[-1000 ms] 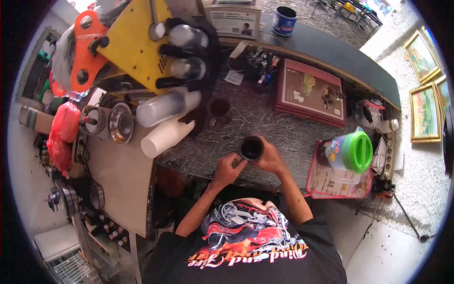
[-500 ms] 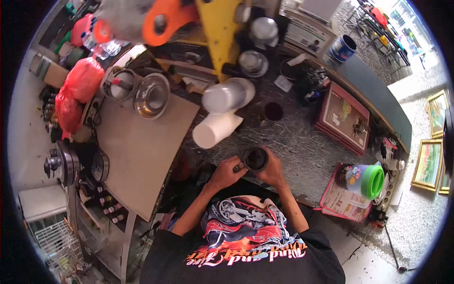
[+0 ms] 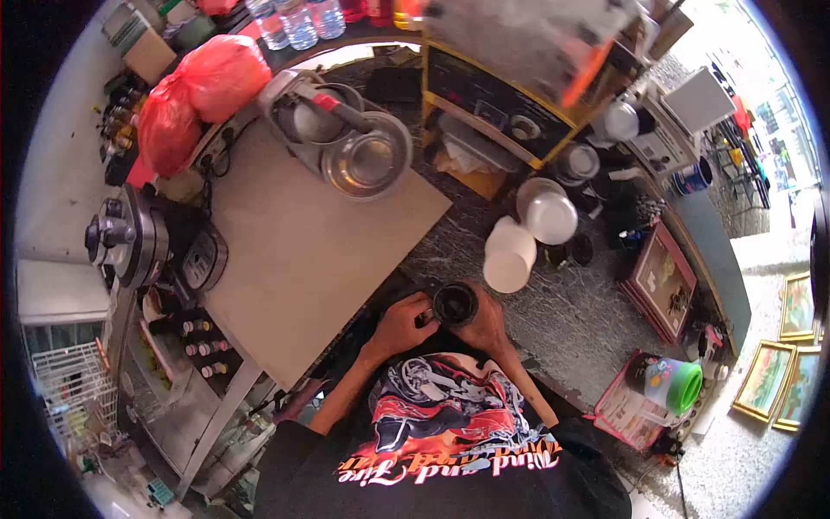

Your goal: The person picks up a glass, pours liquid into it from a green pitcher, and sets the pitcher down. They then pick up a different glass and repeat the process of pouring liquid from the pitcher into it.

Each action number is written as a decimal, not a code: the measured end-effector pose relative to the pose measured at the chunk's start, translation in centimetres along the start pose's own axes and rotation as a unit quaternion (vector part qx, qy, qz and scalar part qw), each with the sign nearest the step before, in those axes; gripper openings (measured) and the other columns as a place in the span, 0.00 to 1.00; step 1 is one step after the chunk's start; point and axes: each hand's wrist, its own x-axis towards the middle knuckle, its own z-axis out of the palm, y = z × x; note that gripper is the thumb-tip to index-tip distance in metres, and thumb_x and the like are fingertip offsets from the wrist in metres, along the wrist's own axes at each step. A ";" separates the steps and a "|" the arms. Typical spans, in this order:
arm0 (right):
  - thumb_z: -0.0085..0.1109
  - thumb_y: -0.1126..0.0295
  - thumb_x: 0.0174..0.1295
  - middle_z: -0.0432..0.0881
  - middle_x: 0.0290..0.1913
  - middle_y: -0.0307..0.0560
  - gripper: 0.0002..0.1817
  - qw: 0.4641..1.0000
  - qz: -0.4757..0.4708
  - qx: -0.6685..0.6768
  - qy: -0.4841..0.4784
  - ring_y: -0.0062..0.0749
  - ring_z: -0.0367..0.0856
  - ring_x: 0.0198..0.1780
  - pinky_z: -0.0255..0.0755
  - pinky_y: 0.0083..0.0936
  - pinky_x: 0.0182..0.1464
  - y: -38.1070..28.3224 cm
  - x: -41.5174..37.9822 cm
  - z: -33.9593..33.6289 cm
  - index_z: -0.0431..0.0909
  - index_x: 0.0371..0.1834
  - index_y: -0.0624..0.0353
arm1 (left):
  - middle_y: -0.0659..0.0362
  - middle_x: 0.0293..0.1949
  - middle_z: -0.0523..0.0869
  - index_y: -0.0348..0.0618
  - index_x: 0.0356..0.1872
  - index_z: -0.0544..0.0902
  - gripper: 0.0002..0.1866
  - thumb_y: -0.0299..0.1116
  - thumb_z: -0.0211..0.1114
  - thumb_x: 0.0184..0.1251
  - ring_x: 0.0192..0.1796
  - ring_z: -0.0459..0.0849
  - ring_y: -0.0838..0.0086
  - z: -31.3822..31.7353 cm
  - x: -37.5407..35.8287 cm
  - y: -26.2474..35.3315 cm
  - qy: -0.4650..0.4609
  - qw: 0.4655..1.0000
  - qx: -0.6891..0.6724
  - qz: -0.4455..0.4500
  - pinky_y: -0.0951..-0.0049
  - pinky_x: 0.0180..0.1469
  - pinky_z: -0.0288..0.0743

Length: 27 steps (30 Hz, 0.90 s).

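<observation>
Both our left hand [image 3: 403, 325] and right hand [image 3: 485, 328] grasp the mug [image 3: 455, 304], shifted from right to left of the white cups [image 3: 509, 261], seemingly mid-carry

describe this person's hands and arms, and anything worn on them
The left hand and right hand wear no gloves. Both forearms are bare below black sleeves of a black T-shirt with a motorcycle print and white and orange script lettering.

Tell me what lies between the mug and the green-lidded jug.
The head view shows the right hand against the mug, then bare dark counter, then the edge of the pink-edged mat by the jug.
</observation>
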 end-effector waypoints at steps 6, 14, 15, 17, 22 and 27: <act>0.79 0.62 0.43 0.82 0.56 0.59 0.41 0.999 -0.028 0.023 -0.034 0.55 0.81 0.59 0.75 0.45 0.61 -2.7 3.6 3.2 0.71 0.64 0.59 | 0.50 0.36 0.81 0.36 0.34 0.80 0.11 0.29 0.72 0.56 0.40 0.84 0.54 -4.4 -1.4 -0.8 0.049 0.997 0.004 -0.056 0.61 0.43 0.77; 0.80 0.60 0.44 0.83 0.56 0.57 0.41 0.994 -0.060 0.020 -0.091 0.54 0.81 0.60 0.75 0.45 0.61 -4.6 7.6 6.8 0.72 0.63 0.58 | 0.50 0.46 0.83 0.36 0.40 0.79 0.13 0.30 0.72 0.57 0.48 0.84 0.53 -7.5 -2.9 -3.7 0.137 0.988 -0.019 -0.069 0.61 0.51 0.78; 0.81 0.60 0.44 0.83 0.56 0.57 0.41 0.993 -0.055 0.028 -0.100 0.54 0.81 0.60 0.75 0.45 0.60 -5.2 8.0 7.1 0.72 0.63 0.58 | 0.50 0.46 0.83 0.36 0.40 0.79 0.14 0.30 0.72 0.58 0.50 0.84 0.53 -7.6 -3.2 -4.3 0.157 0.985 -0.005 -0.067 0.61 0.53 0.77; 0.80 0.60 0.45 0.83 0.56 0.56 0.40 0.992 -0.072 0.032 -0.102 0.54 0.82 0.59 0.75 0.44 0.60 -6.4 8.4 7.3 0.72 0.63 0.58 | 0.50 0.47 0.83 0.36 0.41 0.79 0.14 0.30 0.72 0.58 0.51 0.83 0.52 -7.8 -3.6 -5.3 0.184 0.981 0.008 -0.066 0.60 0.55 0.77; 0.80 0.61 0.47 0.83 0.55 0.55 0.38 0.987 -0.111 0.011 -0.113 0.53 0.83 0.58 0.76 0.43 0.59 -7.7 9.5 8.4 0.72 0.62 0.59 | 0.49 0.46 0.83 0.37 0.45 0.79 0.14 0.28 0.71 0.59 0.52 0.83 0.53 -8.7 -4.6 -5.5 0.204 0.967 -0.042 -0.148 0.60 0.54 0.76; 0.80 0.62 0.48 0.83 0.55 0.57 0.38 0.982 -0.147 0.038 -0.113 0.52 0.83 0.57 0.77 0.43 0.58 -8.6 10.5 9.4 0.72 0.63 0.60 | 0.49 0.46 0.83 0.37 0.45 0.79 0.14 0.27 0.70 0.59 0.51 0.84 0.53 -9.6 -5.1 -5.8 0.220 0.965 -0.026 -0.141 0.59 0.53 0.76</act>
